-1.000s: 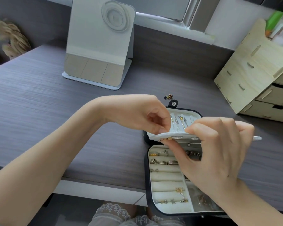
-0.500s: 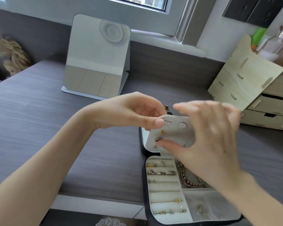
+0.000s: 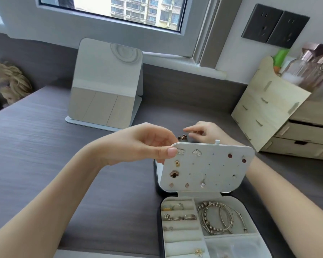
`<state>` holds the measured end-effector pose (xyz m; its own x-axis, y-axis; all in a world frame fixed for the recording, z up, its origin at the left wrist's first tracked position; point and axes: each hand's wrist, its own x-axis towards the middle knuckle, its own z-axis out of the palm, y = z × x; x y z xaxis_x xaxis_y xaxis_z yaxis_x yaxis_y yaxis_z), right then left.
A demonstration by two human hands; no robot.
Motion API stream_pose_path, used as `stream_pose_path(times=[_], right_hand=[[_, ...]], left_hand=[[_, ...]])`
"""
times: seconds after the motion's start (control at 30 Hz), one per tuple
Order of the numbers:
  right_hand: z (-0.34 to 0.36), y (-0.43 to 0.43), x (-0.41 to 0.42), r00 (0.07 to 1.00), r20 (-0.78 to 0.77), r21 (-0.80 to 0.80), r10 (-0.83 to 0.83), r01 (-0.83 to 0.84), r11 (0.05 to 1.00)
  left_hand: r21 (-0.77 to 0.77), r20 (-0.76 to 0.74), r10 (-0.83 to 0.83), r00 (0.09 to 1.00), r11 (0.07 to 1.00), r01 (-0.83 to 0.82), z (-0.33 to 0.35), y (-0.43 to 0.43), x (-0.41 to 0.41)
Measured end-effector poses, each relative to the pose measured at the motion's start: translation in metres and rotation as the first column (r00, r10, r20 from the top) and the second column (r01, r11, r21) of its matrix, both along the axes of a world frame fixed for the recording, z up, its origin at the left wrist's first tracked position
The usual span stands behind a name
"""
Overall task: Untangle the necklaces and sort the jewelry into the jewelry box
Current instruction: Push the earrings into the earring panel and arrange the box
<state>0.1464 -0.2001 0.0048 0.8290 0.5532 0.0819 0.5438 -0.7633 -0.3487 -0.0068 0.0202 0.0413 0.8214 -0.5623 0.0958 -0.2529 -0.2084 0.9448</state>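
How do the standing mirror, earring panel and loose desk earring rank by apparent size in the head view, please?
1. standing mirror
2. earring panel (nearer the camera, so unsure)
3. loose earring

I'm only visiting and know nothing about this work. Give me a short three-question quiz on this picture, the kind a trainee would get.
1. True or false: the pale grey perforated earring panel of the open dark jewelry box lies flat over the compartments.
2. Which compartment holds the silver beaded bracelets? A) the ring rolls B) the far right compartment C) none, they lie outside the box
3. Which hand pinches the panel's top corner?
Key: 1 false, it is held upright. 2 B. 3 The left hand; the right hand reaches behind the panel toward a small dark red earring on the grey desk.
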Motion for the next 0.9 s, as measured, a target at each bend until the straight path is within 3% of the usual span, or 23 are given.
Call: stream_pose_path(times=[0.13, 0.23, 0.43, 0.5, 0.6, 0.67, 0.73, 0.8, 0.9], right_hand=[[-0.011, 0.008, 0.008, 0.995, 0.073, -0.140, 0.064, -0.054, 0.989], [-0.014, 0.010, 0.008, 0.989, 0.124, -0.136, 0.080, -0.063, 0.989], [-0.016, 0.003, 0.012, 0.984, 0.164, -0.151, -0.064, 0.089, 0.984], [-0.010, -0.005, 0.010, 0.963, 0.199, -0.028, -0.181, 0.190, 0.981], [0.013, -0.021, -0.004, 0.913, 0.188, 0.392, -0.362, 0.269, 0.880], [0.037, -0.025, -0.026, 0.905, 0.163, 0.605, -0.392, 0.222, 0.765], [0.057, -0.019, -0.059, 0.910, 0.213, 0.678, -0.355, 0.124, 0.725], [0.066, -0.005, -0.092, 0.891, 0.352, 0.639, -0.285, -0.006, 0.769], [0.054, 0.018, -0.116, 0.762, 0.631, 0.436, -0.149, -0.190, 0.880]], left_hand=[[-0.007, 0.014, 0.034, 0.999, 0.999, -0.034, -0.002, -0.003, 0.001], [-0.010, 0.012, 0.049, 0.999, 0.999, -0.049, -0.004, -0.004, 0.002], [-0.034, 0.006, 0.133, 0.991, 0.991, -0.133, -0.007, -0.006, 0.004], [-0.055, 0.002, 0.191, 0.982, 0.980, -0.190, -0.009, -0.008, 0.006], [-0.078, -0.002, 0.301, 0.954, 0.951, -0.300, -0.012, -0.009, 0.010], [-0.061, 0.010, 0.338, 0.941, 0.939, -0.337, -0.013, -0.011, 0.011], [-0.038, 0.025, 0.350, 0.936, 0.936, -0.349, -0.013, -0.013, 0.009], [-0.026, 0.026, 0.376, 0.926, 0.927, -0.375, -0.014, -0.017, 0.008], [-0.041, -0.011, 0.380, 0.925, 0.924, -0.380, -0.014, -0.019, 0.006]])
